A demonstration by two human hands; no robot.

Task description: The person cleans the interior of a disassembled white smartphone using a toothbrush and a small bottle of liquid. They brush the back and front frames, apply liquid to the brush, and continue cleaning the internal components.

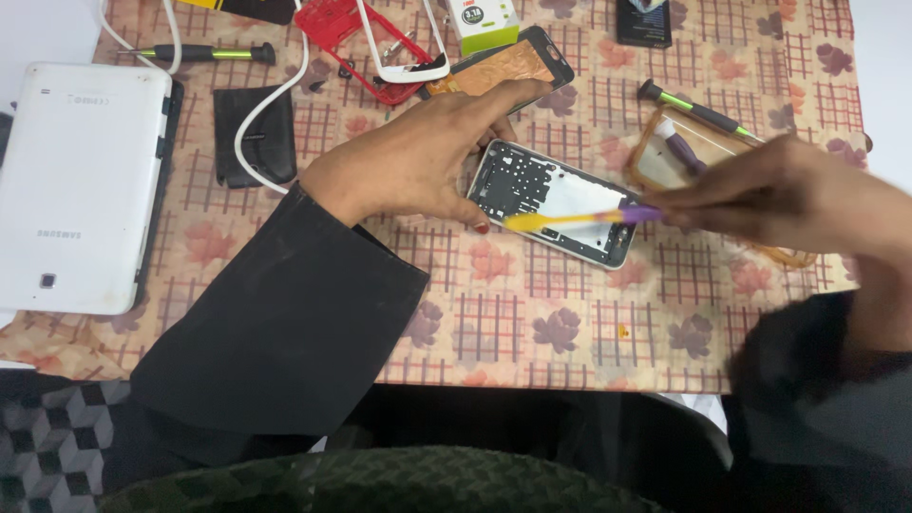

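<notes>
An opened phone body (560, 201) with its back removed lies on the patterned tablecloth (532, 323). My left hand (418, 157) rests on its left end, fingers curled around the edge, holding it steady. My right hand (769, 195), blurred, grips a small brush (570, 219) with a purple handle and yellow tip, laid across the lower part of the phone.
A white tablet (81, 180) lies face down at the left, beside a black pouch (254, 133) and a white cable (275, 100). Behind are a red frame (342, 28), a white frame (408, 68), a copper-backed panel (503, 65), screwdrivers (204, 53) (693, 106) and a clear case (665, 157).
</notes>
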